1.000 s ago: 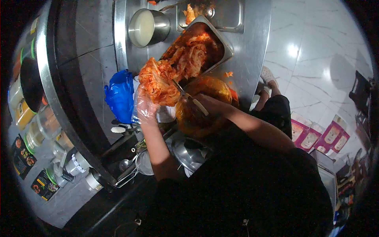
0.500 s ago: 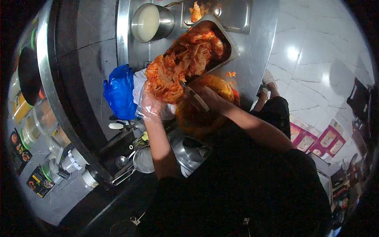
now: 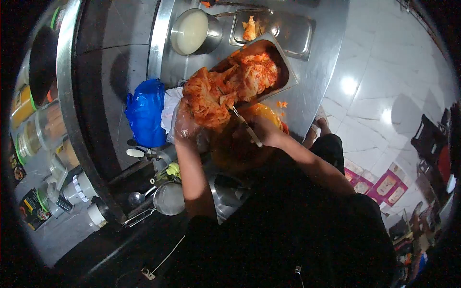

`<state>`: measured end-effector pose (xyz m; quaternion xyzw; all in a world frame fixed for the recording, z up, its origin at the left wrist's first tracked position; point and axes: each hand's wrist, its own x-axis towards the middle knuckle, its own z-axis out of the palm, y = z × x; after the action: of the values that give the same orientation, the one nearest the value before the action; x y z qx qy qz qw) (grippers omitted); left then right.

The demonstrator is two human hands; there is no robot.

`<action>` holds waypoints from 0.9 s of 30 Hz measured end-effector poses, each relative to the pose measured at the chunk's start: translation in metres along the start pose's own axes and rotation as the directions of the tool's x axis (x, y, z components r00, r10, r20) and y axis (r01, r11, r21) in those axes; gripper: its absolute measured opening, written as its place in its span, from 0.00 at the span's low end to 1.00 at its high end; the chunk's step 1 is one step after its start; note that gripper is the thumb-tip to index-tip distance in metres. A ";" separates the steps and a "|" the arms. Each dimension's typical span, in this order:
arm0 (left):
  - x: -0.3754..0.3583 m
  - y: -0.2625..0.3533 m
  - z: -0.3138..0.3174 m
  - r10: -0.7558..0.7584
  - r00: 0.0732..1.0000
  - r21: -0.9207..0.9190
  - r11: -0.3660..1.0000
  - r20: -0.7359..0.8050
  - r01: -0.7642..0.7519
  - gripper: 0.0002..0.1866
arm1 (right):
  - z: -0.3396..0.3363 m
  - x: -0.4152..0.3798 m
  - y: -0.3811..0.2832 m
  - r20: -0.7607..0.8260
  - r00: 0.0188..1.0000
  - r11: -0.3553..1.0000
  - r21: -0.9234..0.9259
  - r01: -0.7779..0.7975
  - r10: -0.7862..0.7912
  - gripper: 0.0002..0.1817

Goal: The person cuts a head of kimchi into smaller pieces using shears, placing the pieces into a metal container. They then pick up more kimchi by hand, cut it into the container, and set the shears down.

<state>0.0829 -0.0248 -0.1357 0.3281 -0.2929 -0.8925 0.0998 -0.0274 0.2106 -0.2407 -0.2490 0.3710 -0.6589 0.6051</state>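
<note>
A bundle of red-seasoned kimchi cabbage (image 3: pixel 206 101) hangs over the near left end of a deep steel pan (image 3: pixel 289 82). My left hand (image 3: pixel 185 122), in a clear plastic glove, is closed round the bundle's left side. My right hand (image 3: pixel 266 132) grips a long, slim, tong-like metal tool (image 3: pixel 247 127), whose far end reaches into the cabbage. More kimchi (image 3: pixel 259 74) lies inside the pan. Below both hands is an orange-tinted bowl (image 3: pixel 235 153), mostly in shadow. The fingers of my right hand are partly hidden.
A pot of pale liquid (image 3: pixel 189 32) and a shallow steel tray (image 3: pixel 302 41) with a cabbage scrap stand farther back on the steel counter. A blue plastic bag (image 3: pixel 146 113) sits to the left. A strainer (image 3: pixel 169 198) lies nearer me. Cabbage bits (image 3: pixel 282 104) dot the counter.
The view has shifted slightly. The cabbage in my left hand now looks more bunched, and the kimchi in the pan shows as a separate mound. The metal tool remains in my right hand.
</note>
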 end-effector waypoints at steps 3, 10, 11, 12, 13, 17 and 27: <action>0.001 -0.001 0.003 -0.022 1.000 0.021 1.000 0.004 0.022 0.29 | -0.007 0.001 0.047 0.152 0.988 0.910 0.404 -0.094 0.035 0.22; 0.000 -0.024 0.020 0.037 0.998 0.228 0.973 -0.051 -0.024 0.26 | 0.000 0.014 0.029 -0.018 1.000 0.989 0.147 -0.018 0.021 0.18; -0.001 -0.024 0.020 0.085 0.995 0.377 0.924 -0.056 -0.058 0.26 | -0.002 0.017 0.030 0.050 0.981 0.956 0.224 -0.192 0.185 0.17; -0.003 -0.024 0.020 0.135 0.989 0.517 0.852 -0.055 -0.088 0.26 | 0.002 0.016 0.031 0.005 0.983 0.940 0.292 -0.179 0.186 0.17; -0.005 -0.024 0.023 0.184 0.982 0.643 0.758 -0.046 -0.112 0.26 | 0.007 0.013 0.033 -0.039 0.981 0.920 0.357 -0.163 0.189 0.16; 0.000 -0.023 0.013 0.144 0.969 0.374 0.925 -0.200 -0.060 0.27 | 0.010 0.005 0.002 0.038 0.982 0.819 0.547 -0.173 0.182 0.14; -0.013 -0.020 0.049 0.087 0.988 0.308 0.950 -0.126 -0.045 0.27 | 0.021 0.022 -0.005 -0.244 0.967 0.954 0.301 0.002 0.075 0.20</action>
<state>0.0612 0.0187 -0.1109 0.3906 -0.4302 -0.8080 0.0979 -0.0178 0.1851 -0.2269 -0.0617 0.3458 -0.7223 0.5957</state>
